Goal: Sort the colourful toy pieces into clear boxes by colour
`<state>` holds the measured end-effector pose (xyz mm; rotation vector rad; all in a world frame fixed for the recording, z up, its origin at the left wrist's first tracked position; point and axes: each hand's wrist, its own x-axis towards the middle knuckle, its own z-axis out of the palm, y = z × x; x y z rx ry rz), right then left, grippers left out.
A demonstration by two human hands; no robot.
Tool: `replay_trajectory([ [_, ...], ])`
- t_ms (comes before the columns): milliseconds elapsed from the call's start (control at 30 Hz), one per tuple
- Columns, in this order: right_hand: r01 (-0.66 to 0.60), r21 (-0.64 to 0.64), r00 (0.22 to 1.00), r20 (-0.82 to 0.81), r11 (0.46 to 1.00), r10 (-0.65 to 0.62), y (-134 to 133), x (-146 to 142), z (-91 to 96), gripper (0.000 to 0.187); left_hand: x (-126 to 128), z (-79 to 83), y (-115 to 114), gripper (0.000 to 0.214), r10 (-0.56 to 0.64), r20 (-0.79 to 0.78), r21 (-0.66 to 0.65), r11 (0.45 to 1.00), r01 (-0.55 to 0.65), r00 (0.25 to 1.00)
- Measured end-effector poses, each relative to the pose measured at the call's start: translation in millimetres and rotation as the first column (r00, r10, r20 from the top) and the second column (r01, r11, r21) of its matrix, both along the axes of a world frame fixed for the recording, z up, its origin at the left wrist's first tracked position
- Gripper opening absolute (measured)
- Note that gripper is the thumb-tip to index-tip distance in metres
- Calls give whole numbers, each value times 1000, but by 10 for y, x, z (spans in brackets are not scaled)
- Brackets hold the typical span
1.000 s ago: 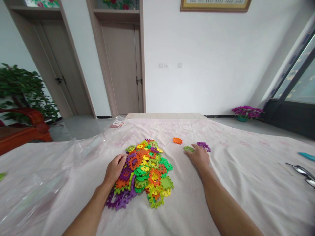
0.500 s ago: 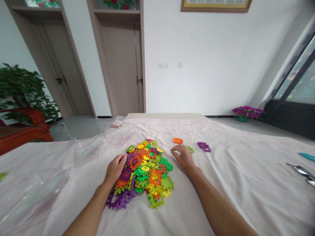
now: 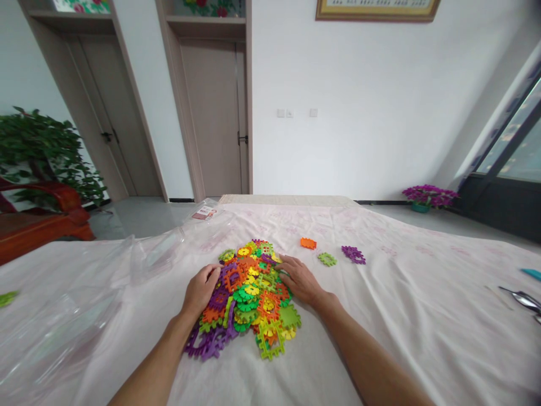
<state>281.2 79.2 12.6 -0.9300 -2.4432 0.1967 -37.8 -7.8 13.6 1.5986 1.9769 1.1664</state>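
A heap of plastic interlocking pieces (image 3: 252, 291) in orange, purple, green and yellow lies between my hands; some are square frames, others notched discs. Against the heap's left edge rests my left hand (image 3: 202, 290), closed with fingers curled beside a purple piece (image 3: 229, 273); whether it grips anything is hidden. My right hand (image 3: 301, 280) lies over the right edge, open, its fingers stretched onto the pieces. Apart on the cloth, beyond that hand, are an orange piece (image 3: 308, 243), a light green piece (image 3: 327, 259) and a purple lattice piece (image 3: 354, 255).
A pale cloth (image 3: 406, 316) covers the table. Clear plastic packaging (image 3: 71, 316) spreads over the left side, with a green piece (image 3: 7, 298) at the far left. Scissors (image 3: 524, 299) lie at the right edge near a blue object (image 3: 531, 274).
My right hand has moved left from the bare cloth onto the heap's right edge, uncovering the light green piece. My left hand stays at the heap's left side. The view has shifted slightly.
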Motion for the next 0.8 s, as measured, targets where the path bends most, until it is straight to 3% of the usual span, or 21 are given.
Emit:
replay_trajectory([
  [333, 6, -35, 991, -136, 999, -11, 14, 11, 4, 31, 1, 2, 8, 38, 9, -23, 34, 999, -8, 1000],
  [433, 150, -89, 953, -252, 985, -168, 66, 38, -28, 27, -14, -12, 15, 38, 7, -27, 20, 1000, -6, 1000],
  [567, 358, -203, 838, -361, 911, -409, 161, 111, -70, 20, -39, -41, 30, 39, -5, -28, 10, 1000, 6, 1000],
  [700, 417, -283, 757, -417, 864, -502, 220, 192, -88, 21, -43, -52, 34, 39, -12, -29, 2, 1000, 12, 1000],
  [800, 446, -289, 751, -393, 847, -530, 239, 234, -107, 21, -34, -43, 30, 38, -6, -28, -6, 1000, 6, 1000],
])
